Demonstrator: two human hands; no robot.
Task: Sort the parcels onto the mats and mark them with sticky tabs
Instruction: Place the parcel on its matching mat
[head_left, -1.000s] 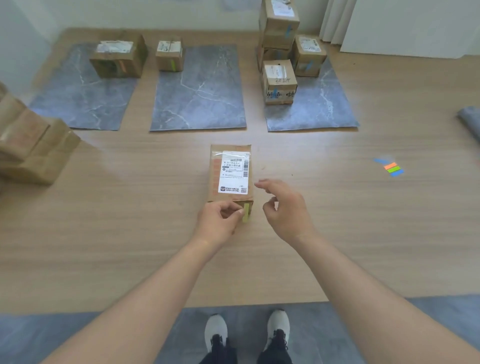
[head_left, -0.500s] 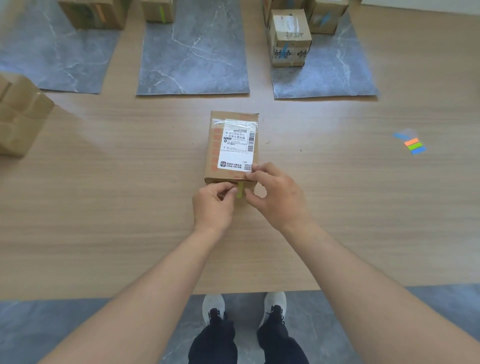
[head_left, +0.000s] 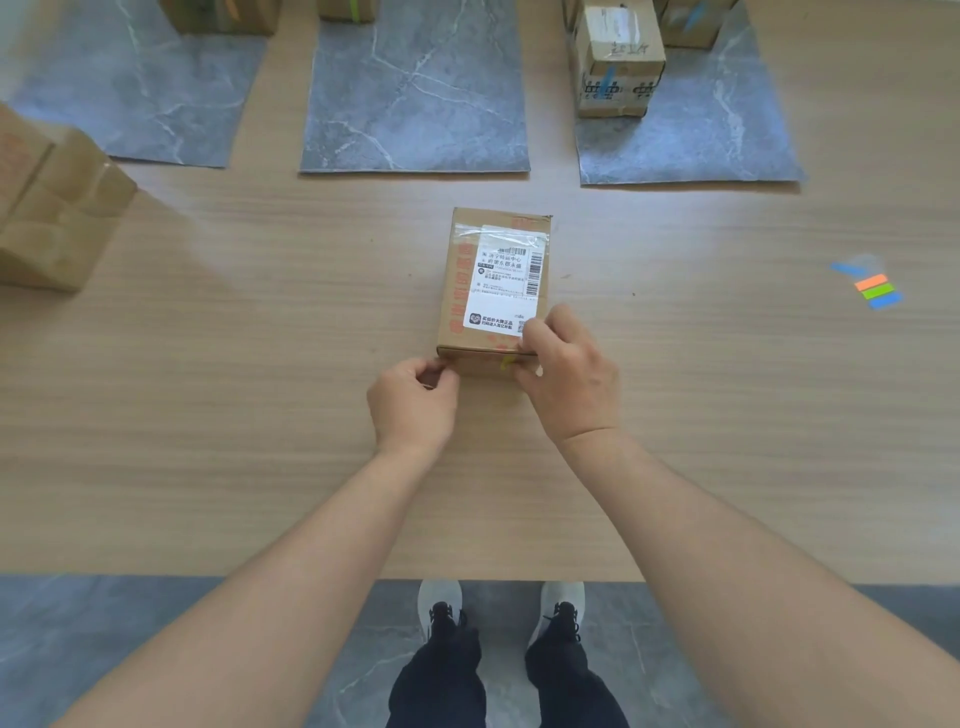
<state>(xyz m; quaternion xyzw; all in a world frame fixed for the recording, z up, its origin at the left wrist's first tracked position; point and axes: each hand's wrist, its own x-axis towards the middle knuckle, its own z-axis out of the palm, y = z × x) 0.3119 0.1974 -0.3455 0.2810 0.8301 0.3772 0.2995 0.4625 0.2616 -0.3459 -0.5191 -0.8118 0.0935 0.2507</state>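
A small brown parcel (head_left: 493, 275) with a white shipping label lies flat in the middle of the wooden table. A yellow-green sticky tab (head_left: 505, 362) sits on its near face, mostly hidden by my fingers. My right hand (head_left: 569, 371) grips the parcel's near right corner, thumb on top and fingers on the tab. My left hand (head_left: 413, 400) is curled into a loose fist at the near left corner, touching the box edge with nothing visible in it. Three grey marble mats (head_left: 415, 98) lie side by side beyond the parcel.
A pad of orange, green and blue sticky tabs (head_left: 875, 288) lies on the table at the right. Unsorted boxes (head_left: 52, 202) are stacked at the left edge. Tabbed parcels (head_left: 615, 57) stand on the right mat and at the far ends of the other mats.
My right hand came in from the open air and closed on the parcel's near right corner over the tab. My left hand let go of the tab and slid to the left corner.
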